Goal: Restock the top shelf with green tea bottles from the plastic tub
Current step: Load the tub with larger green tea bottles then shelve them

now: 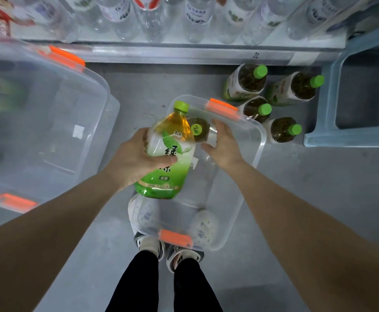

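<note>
My left hand [136,161] grips a large green tea bottle [170,154] around its middle, tilted with the green cap pointing away from me, above the small clear plastic tub [247,176] with orange latches. My right hand [223,143] reaches into the tub, fingers curled around a second bottle [199,129] that stands upright inside; only its green cap and dark shoulder show. The shelf edge [184,52] runs across the top of the view.
Several green-capped tea bottles [258,109] stand on the floor right of the tub. A bigger clear tub [49,122] sits at left. A blue stool [352,97] stands at far right. Clear water bottles [157,16] line the low shelf. My shoes are under the tub.
</note>
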The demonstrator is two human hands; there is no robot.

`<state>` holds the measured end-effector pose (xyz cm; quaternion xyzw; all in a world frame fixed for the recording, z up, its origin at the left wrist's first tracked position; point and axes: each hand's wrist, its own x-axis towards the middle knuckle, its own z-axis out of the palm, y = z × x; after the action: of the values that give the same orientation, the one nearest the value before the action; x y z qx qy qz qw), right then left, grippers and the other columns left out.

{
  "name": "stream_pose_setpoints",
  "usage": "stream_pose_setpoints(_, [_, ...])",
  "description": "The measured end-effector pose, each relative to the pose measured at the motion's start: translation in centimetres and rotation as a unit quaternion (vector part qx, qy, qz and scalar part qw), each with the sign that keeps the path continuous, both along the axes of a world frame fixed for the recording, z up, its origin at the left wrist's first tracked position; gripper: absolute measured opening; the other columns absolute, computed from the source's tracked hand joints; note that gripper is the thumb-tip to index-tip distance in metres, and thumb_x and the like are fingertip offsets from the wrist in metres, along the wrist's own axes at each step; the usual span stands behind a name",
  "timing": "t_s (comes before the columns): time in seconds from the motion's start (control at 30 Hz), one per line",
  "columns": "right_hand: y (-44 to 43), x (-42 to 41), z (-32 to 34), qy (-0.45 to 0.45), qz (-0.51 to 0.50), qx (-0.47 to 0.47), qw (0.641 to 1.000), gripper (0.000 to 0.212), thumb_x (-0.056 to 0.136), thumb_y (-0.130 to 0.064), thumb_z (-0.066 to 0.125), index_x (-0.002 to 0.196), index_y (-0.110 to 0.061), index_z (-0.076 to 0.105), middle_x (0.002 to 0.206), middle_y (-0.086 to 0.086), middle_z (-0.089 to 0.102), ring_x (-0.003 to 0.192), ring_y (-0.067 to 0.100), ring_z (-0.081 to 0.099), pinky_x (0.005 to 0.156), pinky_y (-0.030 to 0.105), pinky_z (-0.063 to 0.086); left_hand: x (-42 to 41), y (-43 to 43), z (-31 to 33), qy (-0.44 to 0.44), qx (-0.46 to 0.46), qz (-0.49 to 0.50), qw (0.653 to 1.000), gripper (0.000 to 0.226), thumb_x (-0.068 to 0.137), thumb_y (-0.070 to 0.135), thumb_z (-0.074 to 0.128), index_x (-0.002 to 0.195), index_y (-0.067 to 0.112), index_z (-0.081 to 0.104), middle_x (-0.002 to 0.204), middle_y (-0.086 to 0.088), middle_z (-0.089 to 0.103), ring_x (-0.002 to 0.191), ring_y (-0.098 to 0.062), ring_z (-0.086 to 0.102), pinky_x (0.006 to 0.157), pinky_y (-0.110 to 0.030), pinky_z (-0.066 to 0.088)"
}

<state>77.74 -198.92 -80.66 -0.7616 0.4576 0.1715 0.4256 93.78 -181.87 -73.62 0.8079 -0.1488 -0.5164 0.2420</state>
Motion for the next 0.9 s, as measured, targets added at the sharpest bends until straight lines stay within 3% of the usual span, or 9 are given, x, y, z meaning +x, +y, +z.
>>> stream_pose_setpoints(0.17, [0.7, 1.9, -5.4, 0.010, 0.086, -0.061, 0.994, 0.097, 0.075, -0.007, 0.080, 0.154, -0.010, 0.025, 0.160, 0.010, 0.025, 0.146, 0.026, 0.028, 0.117, 0.033, 0.027, 1.3, 0.3, -2.0, -0.005, -0.001, 0.038, 0.999, 0.087, 0.043, 0.069, 0.077, 0.119, 0.031, 0.056, 0.107, 0.014, 0.068, 0.098, -0.006, 0.064, 0.082, -0.028, 0.051])
stream_pose_setpoints(0.37, [1.2, 2.6, -6.6, -0.036, -0.003, -0.115, 0.993, 0.080, 0.069, -0.029, 0.085, 0.136, -0.012, 0.047, 0.140, 0.009, 0.049, 0.123, 0.031, 0.052, 0.095, 0.036, 0.044, 1.0, 1.6, -3.0, 0.013, -0.010, 0.049, 0.999, 0.074, 0.057, 0.056, 0.086, 0.120, 0.029, 0.057, 0.107, 0.013, 0.069, 0.098, -0.006, 0.064, 0.085, -0.029, 0.052])
stream_pose_setpoints(0.47, [1.2, 2.1, -5.1, 0.005, -0.074, -0.105, 0.992, 0.077, 0.068, -0.033, 0.086, 0.132, -0.013, 0.049, 0.131, 0.010, 0.053, 0.118, 0.032, 0.055, 0.094, 0.035, 0.042, 0.7, 2.1, -2.3, 0.006, -0.008, 0.058, 0.998, 0.072, 0.060, 0.055, 0.087, 0.120, 0.030, 0.056, 0.107, 0.014, 0.068, 0.097, -0.005, 0.064, 0.081, -0.026, 0.050])
stream_pose_setpoints(0.57, [1.7, 0.2, -1.4, 0.036, -0.172, -0.070, 0.982, 0.079, 0.066, -0.037, 0.086, 0.132, -0.013, 0.049, 0.129, 0.007, 0.051, 0.116, 0.029, 0.056, 0.097, 0.031, 0.041, 0.1, 2.5, -0.5, 0.001, -0.007, 0.082, 0.997, 0.066, 0.065, 0.053, 0.084, 0.121, 0.030, 0.056, 0.105, 0.016, 0.067, 0.093, 0.003, 0.061, 0.070, -0.017, 0.045])
stream_pose_setpoints(0.67, [2.4, -2.5, 4.2, 0.040, -0.235, -0.029, 0.971, 0.082, 0.065, -0.039, 0.087, 0.134, -0.014, 0.049, 0.129, 0.008, 0.052, 0.116, 0.028, 0.056, 0.100, 0.032, 0.043, -0.4, 2.8, 2.8, -0.001, -0.004, 0.108, 0.994, 0.060, 0.072, 0.052, 0.080, 0.122, 0.029, 0.057, 0.106, 0.013, 0.068, 0.093, -0.002, 0.063, 0.070, -0.018, 0.046])
stream_pose_setpoints(0.77, [2.8, -4.5, 10.9, 0.044, -0.252, -0.003, 0.967, 0.079, 0.065, -0.040, 0.087, 0.132, -0.014, 0.052, 0.125, 0.008, 0.057, 0.115, 0.028, 0.058, 0.101, 0.042, 0.046, -0.7, 3.1, 7.4, 0.001, -0.008, 0.122, 0.992, 0.060, 0.075, 0.052, 0.078, 0.124, 0.026, 0.056, 0.107, 0.009, 0.068, 0.093, -0.007, 0.065, 0.073, -0.022, 0.047])
stream_pose_setpoints(0.9, [3.4, -5.8, 20.6, 0.016, -0.250, 0.035, 0.967, 0.071, 0.069, -0.038, 0.085, 0.128, -0.016, 0.054, 0.124, 0.007, 0.058, 0.114, 0.027, 0.059, 0.102, 0.043, 0.046, -1.1, 3.7, 15.3, -0.016, -0.020, 0.138, 0.990, 0.054, 0.076, 0.051, 0.078, 0.119, 0.029, 0.056, 0.107, 0.008, 0.068, 0.096, -0.013, 0.065, 0.077, -0.025, 0.047])
